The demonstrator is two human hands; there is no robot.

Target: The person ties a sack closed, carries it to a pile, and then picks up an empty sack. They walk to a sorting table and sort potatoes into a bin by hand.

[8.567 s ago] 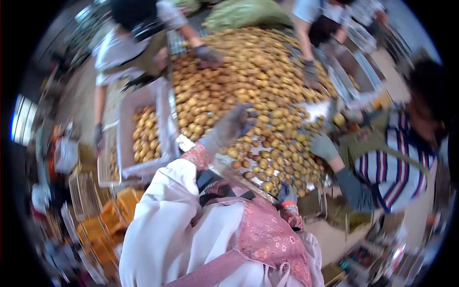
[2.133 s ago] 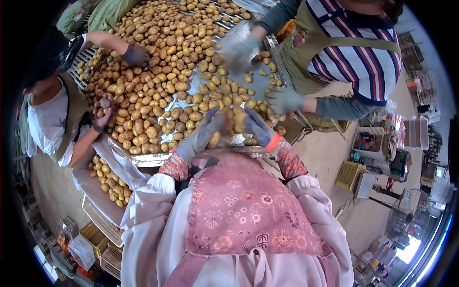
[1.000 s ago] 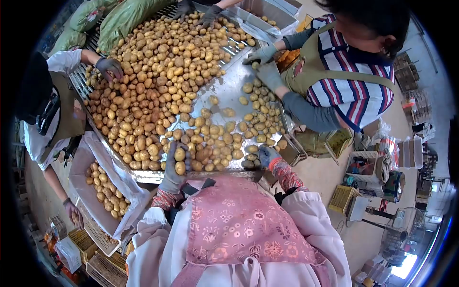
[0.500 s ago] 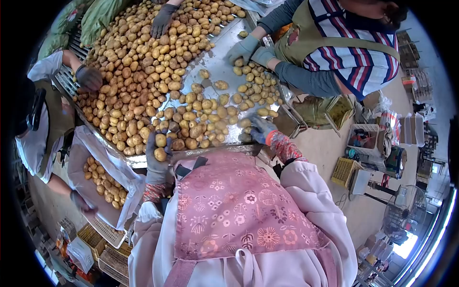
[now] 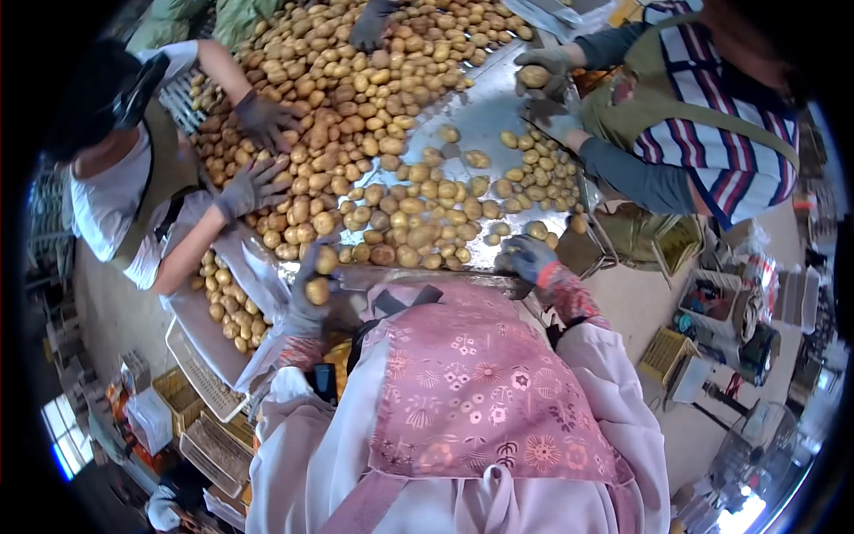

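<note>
Potatoes (image 5: 409, 209) cover much of a metal table (image 5: 463, 111). At the table's near edge, left of centre, my left hand (image 5: 309, 289), in a grey glove, holds potatoes (image 5: 317, 290) against its palm and fingers. My right hand (image 5: 531, 258), gloved in blue-grey with a patterned cuff, is at the near right part of the table beside several potatoes (image 5: 536, 230). Its fingers are curled and partly hidden, so what it grips is unclear.
At the left, a co-worker (image 5: 133, 178) has both gloved hands on the pile. A co-worker (image 5: 703, 107) at the right holds a potato. Another gloved hand (image 5: 369, 25) reaches in at the top. A lined container (image 5: 205, 329) holds potatoes.
The view has shifted, moving the table rightward in the frame. The left co-worker's lower hand has come up onto the pile. The right co-worker has lifted a potato. My left hand still holds potatoes.
</note>
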